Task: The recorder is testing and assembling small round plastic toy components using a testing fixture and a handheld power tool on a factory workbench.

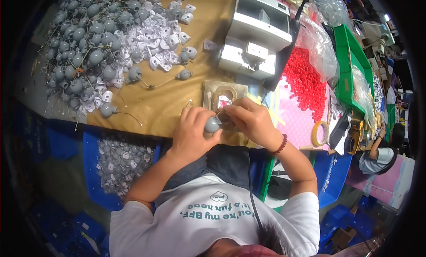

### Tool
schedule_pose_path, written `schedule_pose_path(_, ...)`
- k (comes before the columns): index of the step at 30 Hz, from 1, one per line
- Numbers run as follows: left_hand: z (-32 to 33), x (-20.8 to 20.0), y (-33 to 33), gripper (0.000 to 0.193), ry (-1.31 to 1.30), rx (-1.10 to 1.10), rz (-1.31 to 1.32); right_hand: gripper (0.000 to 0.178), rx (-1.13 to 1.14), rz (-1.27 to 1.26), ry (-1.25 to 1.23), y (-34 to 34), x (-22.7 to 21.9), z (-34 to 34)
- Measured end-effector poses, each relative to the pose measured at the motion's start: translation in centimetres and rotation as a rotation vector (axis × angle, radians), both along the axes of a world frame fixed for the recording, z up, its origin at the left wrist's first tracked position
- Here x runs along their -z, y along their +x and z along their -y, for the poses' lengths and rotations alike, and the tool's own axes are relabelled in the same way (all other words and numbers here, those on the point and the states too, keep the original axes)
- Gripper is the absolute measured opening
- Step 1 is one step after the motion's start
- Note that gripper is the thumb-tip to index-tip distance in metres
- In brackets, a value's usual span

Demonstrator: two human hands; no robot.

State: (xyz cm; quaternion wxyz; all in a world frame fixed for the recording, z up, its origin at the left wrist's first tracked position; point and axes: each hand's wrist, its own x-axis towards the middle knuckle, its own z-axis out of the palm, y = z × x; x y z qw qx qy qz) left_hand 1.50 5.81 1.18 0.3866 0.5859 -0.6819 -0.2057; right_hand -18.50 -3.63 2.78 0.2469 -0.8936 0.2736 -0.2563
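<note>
1. Ball, gray and round, is in the left hand, with the thumb and fingers closed around it, by the front edge of the table.
2. The right hand has its thumb and finger close together at a white piece with red on it; I cannot tell if they grip it.
3. That piece sits in the hollow of a block, just past the ball.
4. A white machine stands behind the block.
5. Gray balls and white bits lie on the left.
6. Red bits and yellow tape lie on the right.
</note>
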Motion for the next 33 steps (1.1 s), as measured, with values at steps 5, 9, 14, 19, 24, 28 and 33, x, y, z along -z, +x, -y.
schedule_pose_path(5, 1.5, -0.2, -0.3, 0.046, -0.028, -0.009, 0.15, 0.033, 0.042, -0.151, -0.15, 1.0, 0.6, 0.3)
schedule_pose_path(9, 2.1, 0.4, -0.6, 0.047, -0.036, -0.017, 0.173, 0.033, 0.009, -0.242, -0.237, 1.4, 0.0, 0.7)
schedule_pose_path(14, 2.7, 0.2, -0.5, 0.045, -0.005, -0.016, 0.156, 0.027, -0.087, -0.338, -0.276, 1.2, -0.9, 0.8)
schedule_pose_path(19, 2.9, 0.2, 0.4, 0.042, 0.024, 0.007, 0.184, 0.02, -0.158, -0.431, -0.396, 0.8, -0.2, 0.5)
schedule_pose_path(24, 2.9, 0.0, -0.9, 0.045, -0.154, -0.045, 0.431, 0.019, -0.139, -0.386, -0.376, 0.8, 0.5, 0.1)
schedule_pose_path(28, 2.3, 1.2, -1.7, 0.047, -0.216, -0.046, 0.599, 0.027, -0.133, -0.216, -0.201, -0.1, -0.2, 1.2)
schedule_pose_path(33, 2.7, 1.0, -1.3, 0.042, -0.171, 0.032, 0.59, 0.039, 0.09, 0.011, 0.257, -5.0, -0.9, 2.5)
